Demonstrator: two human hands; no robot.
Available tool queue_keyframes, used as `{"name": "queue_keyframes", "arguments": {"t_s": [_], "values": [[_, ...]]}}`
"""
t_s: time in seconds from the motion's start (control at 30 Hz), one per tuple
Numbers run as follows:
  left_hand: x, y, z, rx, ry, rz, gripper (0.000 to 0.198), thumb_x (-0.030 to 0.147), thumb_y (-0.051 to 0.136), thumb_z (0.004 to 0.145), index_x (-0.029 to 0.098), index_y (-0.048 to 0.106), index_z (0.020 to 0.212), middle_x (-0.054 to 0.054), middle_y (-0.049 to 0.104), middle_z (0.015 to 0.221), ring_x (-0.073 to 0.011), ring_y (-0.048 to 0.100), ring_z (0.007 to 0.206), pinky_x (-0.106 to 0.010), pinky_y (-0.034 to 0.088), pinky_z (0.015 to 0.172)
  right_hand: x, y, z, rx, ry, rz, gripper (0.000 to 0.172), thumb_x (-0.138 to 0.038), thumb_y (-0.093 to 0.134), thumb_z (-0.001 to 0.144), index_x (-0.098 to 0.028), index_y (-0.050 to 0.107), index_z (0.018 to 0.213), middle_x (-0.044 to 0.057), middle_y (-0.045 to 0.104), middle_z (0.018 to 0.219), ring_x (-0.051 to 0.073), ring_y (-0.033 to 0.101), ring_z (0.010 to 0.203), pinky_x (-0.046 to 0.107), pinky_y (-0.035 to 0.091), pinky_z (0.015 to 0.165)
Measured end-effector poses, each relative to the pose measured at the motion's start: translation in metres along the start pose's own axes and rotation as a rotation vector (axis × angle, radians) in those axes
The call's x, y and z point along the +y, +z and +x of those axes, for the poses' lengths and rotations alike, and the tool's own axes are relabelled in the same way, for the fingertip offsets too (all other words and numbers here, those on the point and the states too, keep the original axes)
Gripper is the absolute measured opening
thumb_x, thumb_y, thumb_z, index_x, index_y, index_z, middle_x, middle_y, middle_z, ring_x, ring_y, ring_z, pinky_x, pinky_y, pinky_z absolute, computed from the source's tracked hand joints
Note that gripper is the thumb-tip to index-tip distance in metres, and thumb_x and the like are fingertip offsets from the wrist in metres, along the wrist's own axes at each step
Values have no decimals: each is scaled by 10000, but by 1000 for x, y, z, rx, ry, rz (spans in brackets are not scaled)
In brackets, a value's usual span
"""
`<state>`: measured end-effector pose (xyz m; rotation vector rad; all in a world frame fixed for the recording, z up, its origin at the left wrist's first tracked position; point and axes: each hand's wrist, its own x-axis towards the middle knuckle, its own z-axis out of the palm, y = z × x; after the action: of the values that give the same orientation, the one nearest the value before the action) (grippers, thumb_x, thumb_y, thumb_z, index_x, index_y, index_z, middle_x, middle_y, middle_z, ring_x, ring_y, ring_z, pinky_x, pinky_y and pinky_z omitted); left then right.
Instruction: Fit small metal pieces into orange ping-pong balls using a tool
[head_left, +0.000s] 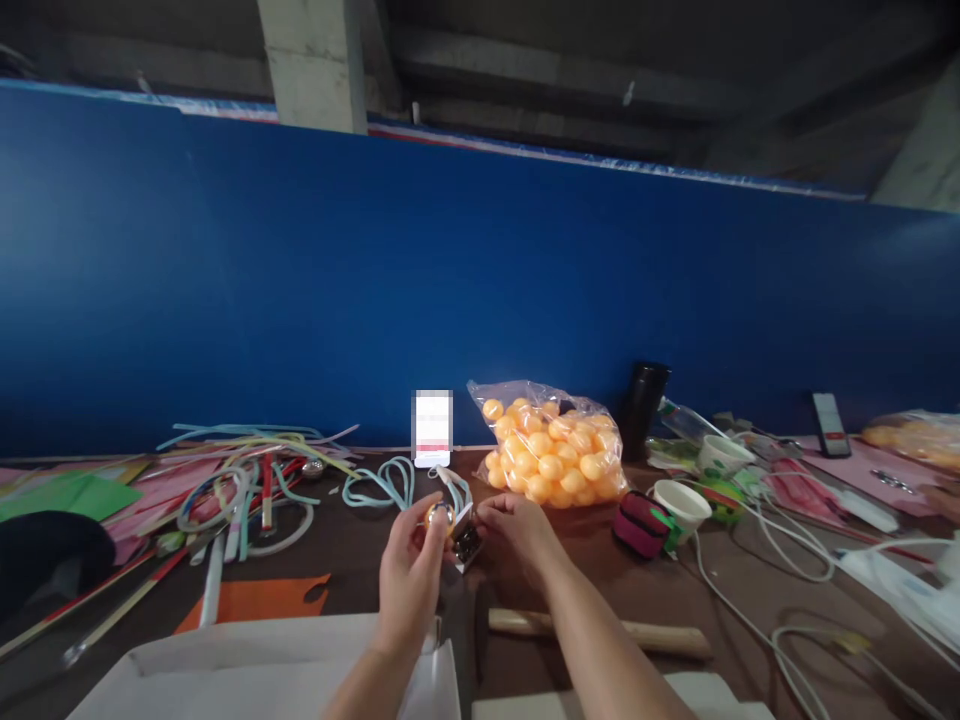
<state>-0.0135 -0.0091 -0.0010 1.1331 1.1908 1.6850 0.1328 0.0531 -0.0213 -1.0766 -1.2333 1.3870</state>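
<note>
My left hand is closed around a small, round, shiny gold-coloured thing, the thumb lying across its front. Beside those fingers, a small dark box-like piece with pale edges sits tilted between my two hands. My right hand has its thumb and fingertips pinched together at the upper right of that piece. Whatever is in the pinch is too small to make out. Just behind the hands are a coiled light-blue cord and a phone with a bright, blurred screen.
A clear bag of orange balls lies behind my right hand. Below my right forearm is a wooden handle. White board lies in front. Cords and coloured strips crowd the left; paper cups and cables stand right.
</note>
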Motion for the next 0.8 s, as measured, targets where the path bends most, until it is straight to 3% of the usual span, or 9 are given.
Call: {"name": "queue_keyframes", "arguments": {"t_s": [0.07,0.17,0.37,0.57,0.8], "values": [[-8,-7,-3,-69,135,132,403,421,609,782,188,638,1109,-70,640,889,-149,597,629,-285,516,592,-1,-2,-2,22,34,112,267,-318,731,630,-144,651,815,53,716,791,163,679,784,263,534,739],[-13,-18,-4,-53,299,316,333,374,594,797,208,661,1078,-95,640,983,-198,630,775,-315,523,683,-1,-3,-4,46,79,261,357,-298,779,571,-137,648,862,68,714,857,167,675,864,254,526,801],[-19,-23,-5,-108,483,579,325,266,569,827,237,598,1149,-88,603,1076,-224,588,978,-341,494,820,-4,3,-5,68,141,383,381,-359,806,594,-147,649,870,48,712,794,127,666,732,193,529,657],[-23,-24,-6,-130,488,596,328,251,567,826,237,591,1154,-86,601,1071,-223,582,982,-344,487,833,-4,6,-7,91,151,392,339,-395,787,652,-141,623,804,18,684,702,85,609,587,160,491,545],[-18,-20,-3,-130,332,457,321,300,607,793,243,653,1105,-101,618,1064,-253,594,957,-365,485,829,2,3,-8,28,31,403,314,-397,784,661,-143,605,708,-22,590,607,65,523,520,166,457,490]]}}
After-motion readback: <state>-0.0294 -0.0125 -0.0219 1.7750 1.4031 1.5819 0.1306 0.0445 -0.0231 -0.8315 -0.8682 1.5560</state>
